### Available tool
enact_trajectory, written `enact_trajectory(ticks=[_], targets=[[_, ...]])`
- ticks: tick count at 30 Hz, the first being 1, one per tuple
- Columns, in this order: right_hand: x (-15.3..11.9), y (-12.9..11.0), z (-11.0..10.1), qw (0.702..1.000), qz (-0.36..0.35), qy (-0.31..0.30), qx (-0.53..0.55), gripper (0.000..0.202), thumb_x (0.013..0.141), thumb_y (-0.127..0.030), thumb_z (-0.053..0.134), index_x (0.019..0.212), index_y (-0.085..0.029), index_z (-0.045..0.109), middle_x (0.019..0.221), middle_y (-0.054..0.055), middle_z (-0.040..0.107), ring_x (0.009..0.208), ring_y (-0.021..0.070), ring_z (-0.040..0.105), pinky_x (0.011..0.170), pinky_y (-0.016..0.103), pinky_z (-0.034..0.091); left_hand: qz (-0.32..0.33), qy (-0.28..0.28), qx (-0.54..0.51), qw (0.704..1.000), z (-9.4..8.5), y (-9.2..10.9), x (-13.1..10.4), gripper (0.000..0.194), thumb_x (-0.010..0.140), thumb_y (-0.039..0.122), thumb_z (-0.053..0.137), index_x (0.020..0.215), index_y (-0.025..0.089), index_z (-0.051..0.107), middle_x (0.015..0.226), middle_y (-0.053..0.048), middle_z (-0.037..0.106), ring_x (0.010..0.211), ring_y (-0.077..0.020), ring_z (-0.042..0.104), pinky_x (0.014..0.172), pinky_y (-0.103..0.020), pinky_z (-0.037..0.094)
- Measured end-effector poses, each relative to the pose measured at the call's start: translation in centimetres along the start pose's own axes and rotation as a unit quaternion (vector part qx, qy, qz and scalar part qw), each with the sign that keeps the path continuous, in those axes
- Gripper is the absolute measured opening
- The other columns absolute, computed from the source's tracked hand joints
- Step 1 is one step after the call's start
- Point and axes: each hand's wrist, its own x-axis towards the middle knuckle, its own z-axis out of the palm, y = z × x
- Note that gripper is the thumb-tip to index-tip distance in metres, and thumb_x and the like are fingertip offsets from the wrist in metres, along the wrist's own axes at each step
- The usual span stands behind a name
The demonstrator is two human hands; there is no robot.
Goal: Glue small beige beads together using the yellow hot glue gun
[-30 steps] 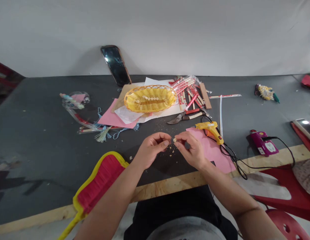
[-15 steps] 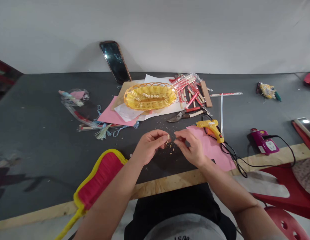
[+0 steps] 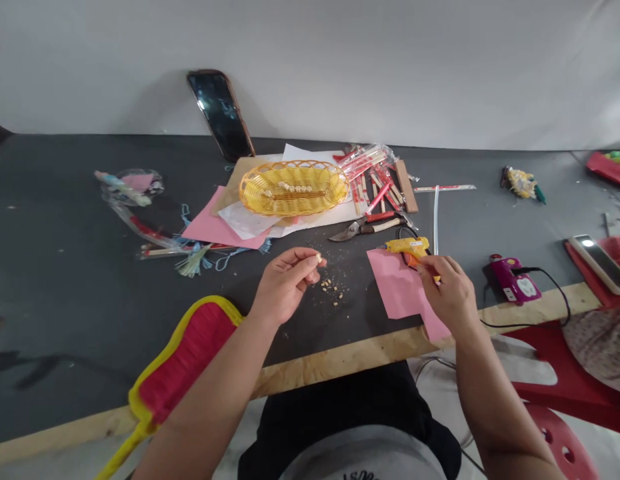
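My left hand [image 3: 290, 283] is closed, pinching a small pale piece [image 3: 319, 257] between thumb and fingertips above the table. Below it lie several wood-coloured bits [image 3: 335, 290] and fine crumbs. My right hand [image 3: 451, 293] is closed around the handle of a yellow hot glue gun [image 3: 409, 247], whose nozzle points left over pink paper [image 3: 395, 287]. Part of the handle is hidden by the fingers. Beyond the left hand stands a yellow woven basket [image 3: 294, 208] with a row of small pale pieces in it. Pruning shears [image 3: 347, 231] lie between basket and glue gun.
Wrapped chopsticks [image 3: 370, 163] are heaped right of the basket, beside a wooden strip [image 3: 406, 187]. A phone [image 3: 223, 117] leans on the wall. A red-and-yellow fan-shaped piece [image 3: 185, 360] lies near my left forearm. A purple device [image 3: 515, 280] with a black cord sits at right.
My right hand has moved right, away from the left hand, and taken hold of the glue gun. My left hand still pinches the small pale piece, slightly further left in view.
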Motion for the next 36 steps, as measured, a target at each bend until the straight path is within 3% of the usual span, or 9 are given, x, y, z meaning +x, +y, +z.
enact_trajectory(ticks=[6,13,16,21,26,30,36], targets=[[0.1,3.7,0.8,0.992,0.061,-0.038,-0.102,0.027,0.092,-0.039,0.055,0.104,-0.018,0.067,0.1,0.015,0.069,0.095,0.0301,0.063,0.084,0.042,0.049,0.001,-0.004,-0.009,1.0,0.1,0.0,0.2,0.025,0.061,0.024,0.093,0.078,0.015,0.078,0.071,-0.006,0.073,0.055,-0.0051,0.052,0.054,-0.018,0.042],[1.8,3.8,1.5,0.981,0.088,-0.118,-0.128,0.031,0.091,-0.043,0.059,0.105,-0.017,0.068,0.096,0.013,0.071,0.09,0.0289,0.064,0.081,0.039,0.046,-0.007,-0.039,-0.006,0.999,-0.2,-0.1,0.1,0.027,0.06,0.026,0.094,0.078,0.015,0.078,0.071,-0.005,0.074,0.053,-0.0058,0.052,0.055,-0.021,0.044],[2.1,3.7,1.5,0.983,0.104,-0.113,-0.105,0.031,0.091,-0.043,0.057,0.108,-0.019,0.068,0.096,0.012,0.071,0.089,0.0278,0.063,0.075,0.036,0.045,-0.004,-0.05,-0.003,0.999,-0.3,-0.2,0.0,0.025,0.061,0.025,0.094,0.077,0.016,0.078,0.075,-0.006,0.076,0.053,-0.0059,0.053,0.055,-0.021,0.045],[2.0,2.7,0.1,0.989,0.128,-0.039,0.06,0.033,0.085,-0.047,0.063,0.101,-0.018,0.065,0.092,0.009,0.068,0.08,0.0231,0.062,0.067,0.033,0.046,-0.008,-0.055,-0.006,0.998,-0.4,-0.2,-0.1,0.024,0.061,0.025,0.093,0.077,0.017,0.077,0.075,-0.005,0.076,0.054,-0.007,0.054,0.055,-0.022,0.046],[1.9,0.2,-2.8,0.919,0.193,-0.078,0.336,0.03,0.083,-0.041,0.07,0.103,-0.019,0.064,0.081,0.004,0.066,0.062,0.0157,0.056,0.054,0.029,0.045,-0.02,-0.042,-0.016,0.999,-0.1,-0.2,-0.2,0.028,0.061,0.026,0.093,0.082,0.016,0.078,0.071,-0.005,0.075,0.054,-0.0071,0.053,0.054,-0.022,0.046],[1.7,-1.8,-3.7,0.872,0.132,-0.146,0.449,0.03,0.087,-0.04,0.07,0.109,-0.02,0.066,0.091,0.007,0.069,0.063,0.0146,0.058,0.054,0.029,0.049,-0.024,-0.047,-0.008,0.999,-0.1,-0.2,-0.2,0.029,0.06,0.028,0.094,0.08,0.016,0.078,0.069,-0.004,0.073,0.054,-0.0068,0.053,0.054,-0.021,0.046],[0.8,-4.1,-1.7,0.874,0.025,-0.212,0.436,0.032,0.094,-0.05,0.062,0.1,-0.018,0.066,0.072,0.003,0.062,0.057,0.0127,0.052,0.047,0.026,0.047,-0.02,-0.046,0.0,0.999,-0.2,-0.2,-0.3,0.029,0.059,0.029,0.095,0.078,0.016,0.077,0.061,-0.001,0.068,0.056,-0.0082,0.056,0.055,-0.02,0.047]])
